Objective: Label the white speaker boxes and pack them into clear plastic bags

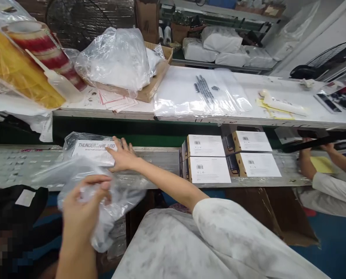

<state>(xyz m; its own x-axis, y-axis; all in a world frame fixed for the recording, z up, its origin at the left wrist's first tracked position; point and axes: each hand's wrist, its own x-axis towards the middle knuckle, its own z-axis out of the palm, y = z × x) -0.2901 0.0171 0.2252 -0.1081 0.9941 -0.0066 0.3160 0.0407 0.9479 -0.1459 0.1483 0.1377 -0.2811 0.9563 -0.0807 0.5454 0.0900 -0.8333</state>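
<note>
My left hand is closed on a crumpled clear plastic bag, which hangs over the bench's front edge. Fingers spread, my right hand rests at the right end of a white box with dark lettering. The box lies in clear plastic on the metal bench. Right of my right forearm stand stacked white-topped boxes with barcode labels, and a second group sits beside them.
A raised white shelf holds flat plastic bags, a carton of clear bags and tape rolls. Another person's hands are at the far right. An open cardboard box stands below the bench.
</note>
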